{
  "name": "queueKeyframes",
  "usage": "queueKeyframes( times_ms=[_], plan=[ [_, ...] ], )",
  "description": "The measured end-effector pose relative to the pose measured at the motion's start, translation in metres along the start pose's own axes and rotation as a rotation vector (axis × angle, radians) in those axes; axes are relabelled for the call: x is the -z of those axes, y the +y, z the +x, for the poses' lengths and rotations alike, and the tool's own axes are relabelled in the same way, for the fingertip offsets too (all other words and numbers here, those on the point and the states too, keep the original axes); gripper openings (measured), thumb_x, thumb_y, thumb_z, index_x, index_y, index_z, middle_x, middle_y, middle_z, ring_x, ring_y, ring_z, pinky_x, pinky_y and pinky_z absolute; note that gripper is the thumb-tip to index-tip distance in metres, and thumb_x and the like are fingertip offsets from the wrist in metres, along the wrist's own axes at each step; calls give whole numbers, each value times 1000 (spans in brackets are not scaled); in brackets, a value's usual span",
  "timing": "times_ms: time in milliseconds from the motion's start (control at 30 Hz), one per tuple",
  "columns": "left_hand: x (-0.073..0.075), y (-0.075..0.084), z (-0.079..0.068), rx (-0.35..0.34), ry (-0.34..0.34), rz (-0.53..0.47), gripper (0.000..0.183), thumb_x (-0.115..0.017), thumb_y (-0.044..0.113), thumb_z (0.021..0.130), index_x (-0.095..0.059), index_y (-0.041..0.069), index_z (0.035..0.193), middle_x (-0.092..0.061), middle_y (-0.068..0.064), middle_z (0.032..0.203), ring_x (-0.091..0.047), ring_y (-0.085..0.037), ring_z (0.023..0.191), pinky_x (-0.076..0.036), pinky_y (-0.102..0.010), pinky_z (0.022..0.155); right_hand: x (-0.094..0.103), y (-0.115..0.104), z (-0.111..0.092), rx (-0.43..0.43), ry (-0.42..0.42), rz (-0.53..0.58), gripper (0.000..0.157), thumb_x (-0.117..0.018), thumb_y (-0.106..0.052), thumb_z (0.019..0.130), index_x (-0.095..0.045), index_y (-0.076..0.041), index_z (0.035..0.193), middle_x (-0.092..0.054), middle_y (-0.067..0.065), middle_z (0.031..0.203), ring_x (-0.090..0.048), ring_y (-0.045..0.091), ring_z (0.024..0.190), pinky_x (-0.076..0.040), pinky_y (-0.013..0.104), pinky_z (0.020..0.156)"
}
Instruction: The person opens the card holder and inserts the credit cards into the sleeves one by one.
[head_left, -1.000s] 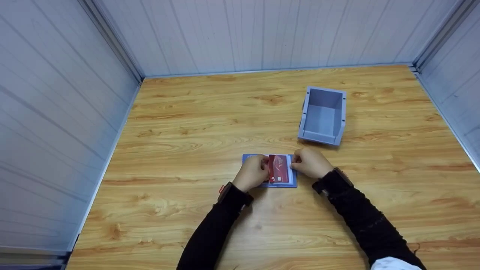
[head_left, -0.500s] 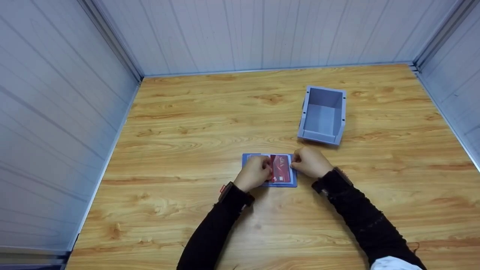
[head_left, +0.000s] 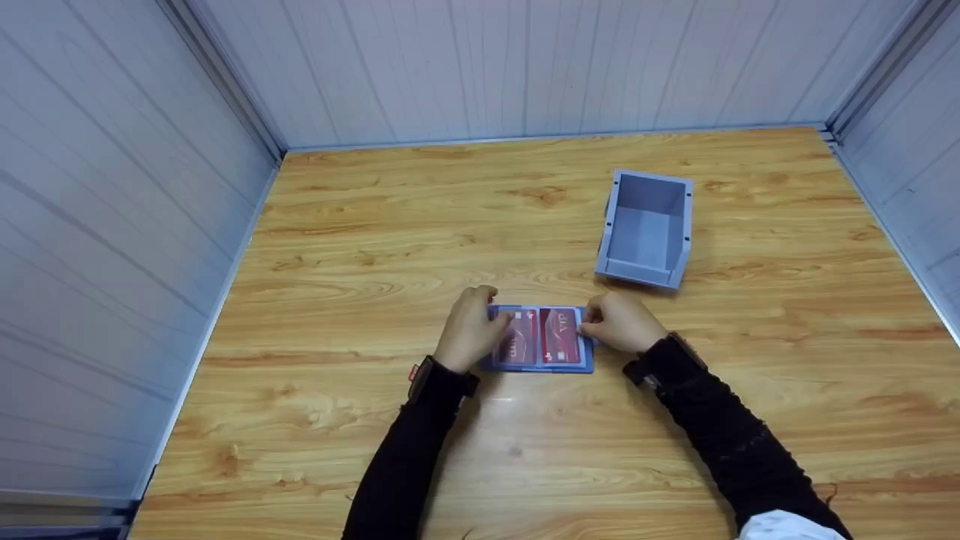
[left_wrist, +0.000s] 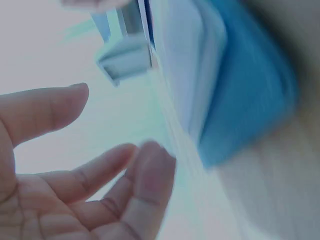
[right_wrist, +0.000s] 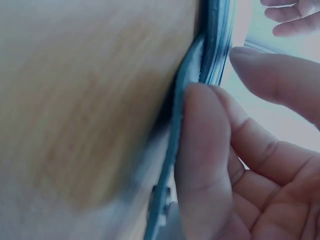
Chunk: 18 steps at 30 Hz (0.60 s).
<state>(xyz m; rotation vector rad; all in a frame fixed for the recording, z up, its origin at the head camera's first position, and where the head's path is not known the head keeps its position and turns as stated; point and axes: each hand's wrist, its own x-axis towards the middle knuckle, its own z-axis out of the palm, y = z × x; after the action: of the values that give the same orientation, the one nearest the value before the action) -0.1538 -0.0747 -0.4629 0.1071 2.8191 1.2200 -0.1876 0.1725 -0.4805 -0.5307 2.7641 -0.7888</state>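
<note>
A blue card holder [head_left: 538, 370] lies spread on the wooden table, its clear sleeves holding a red card [head_left: 517, 341] on the left and another red card [head_left: 559, 337] on the right. Over its left end is my left hand [head_left: 472, 328], thumb and fingers apart with nothing between them; the left wrist view shows the hand beside the blue cover [left_wrist: 250, 90]. My right hand [head_left: 621, 322] holds the right edge. Close up, its fingers [right_wrist: 202, 130] lie against the cover flap, which carries a metal snap [right_wrist: 161, 205], and its thumb tip is at the sleeve edges.
A grey plastic bin [head_left: 643, 232] stands on the table [head_left: 375, 225] behind and to the right of the card holder. Pale panel walls [head_left: 480, 67] enclose the table at the back and both sides.
My left hand has come off the card and moved left to the card holder's left end, uncovering the left card. The right card has shifted slightly right. My right hand stays at the edge.
</note>
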Motion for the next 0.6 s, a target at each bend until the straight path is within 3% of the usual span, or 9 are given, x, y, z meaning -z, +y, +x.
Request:
queueKeyframes(
  times_ms=[100, 233, 433, 600],
  plan=[
    [3, -5, 3, 42, 18, 35, 51, -69, 20, 88, -55, -8, 128, -59, -26, 121, -58, -38, 114, -47, -46, 101, 1, 0, 0, -3, -2, 6, 17, -74, -20, 82, -65, -9, 72, -57, -3, 64, -48, 13, 62, -37, 26, 59],
    [5, -14, 7, 85, -17, 36, 54, -69, 23, 89, -53, -10, 129, -60, -26, 119, -59, -37, 112, -47, -47, 100, 1, 0, 0, -11, -19, 10, 18, -73, -20, 83, -65, -9, 72, -56, -3, 64, -49, 14, 62, -38, 26, 59],
    [9, -21, 11, 122, -94, -88, 47, -66, 21, 91, -55, -9, 124, -62, -23, 118, -59, -35, 112, -47, -46, 101, 0, -1, -1, 3, -6, -12, 17, -73, -19, 82, -65, -9, 70, -58, -1, 65, -50, 14, 62, -40, 28, 61],
    [11, -25, 11, 157, -113, -160, 43, -67, 21, 91, -56, -7, 122, -62, -22, 120, -62, -32, 106, -51, -43, 94, -1, -3, -1, -4, 1, -27, 18, -74, -21, 82, -65, -10, 70, -59, -1, 66, -50, 15, 63, -40, 28, 63]
  ],
)
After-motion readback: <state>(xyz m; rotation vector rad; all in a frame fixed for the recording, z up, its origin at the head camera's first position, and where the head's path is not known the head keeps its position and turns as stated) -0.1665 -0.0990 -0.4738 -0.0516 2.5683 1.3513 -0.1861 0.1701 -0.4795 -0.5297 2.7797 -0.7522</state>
